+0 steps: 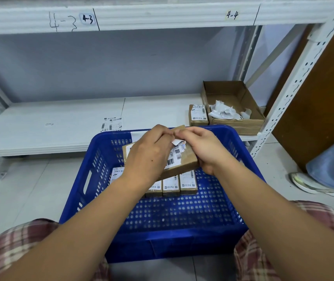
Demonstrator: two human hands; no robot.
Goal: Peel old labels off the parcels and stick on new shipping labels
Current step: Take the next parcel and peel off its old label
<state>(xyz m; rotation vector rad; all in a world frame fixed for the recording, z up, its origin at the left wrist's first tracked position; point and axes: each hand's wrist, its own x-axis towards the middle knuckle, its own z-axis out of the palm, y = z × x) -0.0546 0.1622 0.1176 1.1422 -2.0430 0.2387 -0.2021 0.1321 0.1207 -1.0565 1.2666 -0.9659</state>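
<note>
Above the blue basket (243,142), toward its far wall: one brown parcel (189,162), tilted, over the row of parcels (171,188) standing on the basket floor.
Left hand (147,157): laid across the parcel top, fingers curled over its far edge, grasping it.
Right hand (204,149): curled round the parcel's far right corner, fingertips at the lifted, torn corner of the old label (175,157); which hand pinches that corner cannot be told.
Near half of the basket: bare perforated floor.
Beyond the basket, on the shelf (40,130): a labelled parcel (198,116) just beside a cardboard box (239,126) of paper scraps; further left, a label sheet (112,124).
</note>
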